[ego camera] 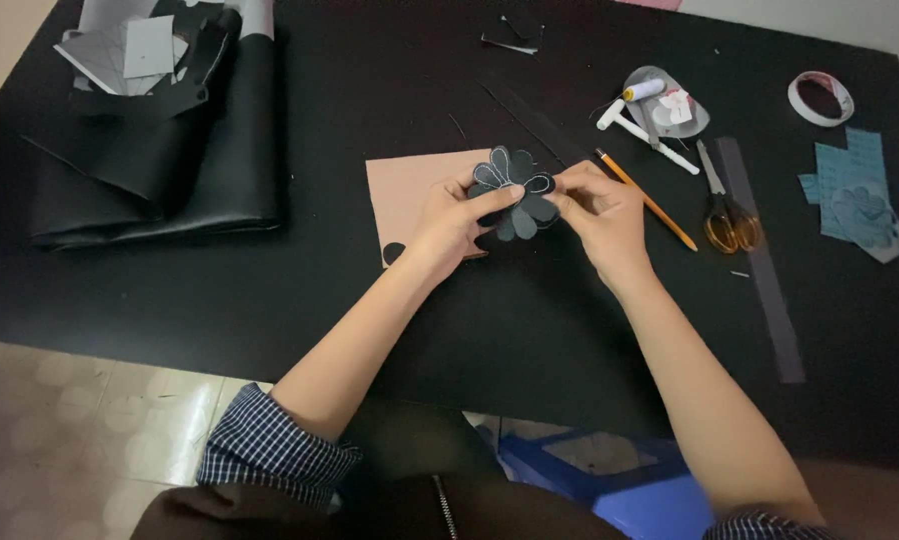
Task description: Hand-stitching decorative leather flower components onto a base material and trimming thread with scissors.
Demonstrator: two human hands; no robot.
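A black flower-shaped piece with rounded petals outlined in white [514,190] is held up over the black table [269,290]. My left hand [454,215] pinches its left petals between thumb and fingers. My right hand [599,210] grips its right side with fingertips. Under the hands lies a tan sheet [404,190] with a small black petal-shaped scrap [393,252] on its lower edge.
Right of my hands lie a pencil [659,208], orange-handled scissors [726,205], a long grey strip [769,280], a tape roll [820,97], blue patterned pieces [854,190] and a white thread spool [643,90]. Folded black material [149,170] sits at far left.
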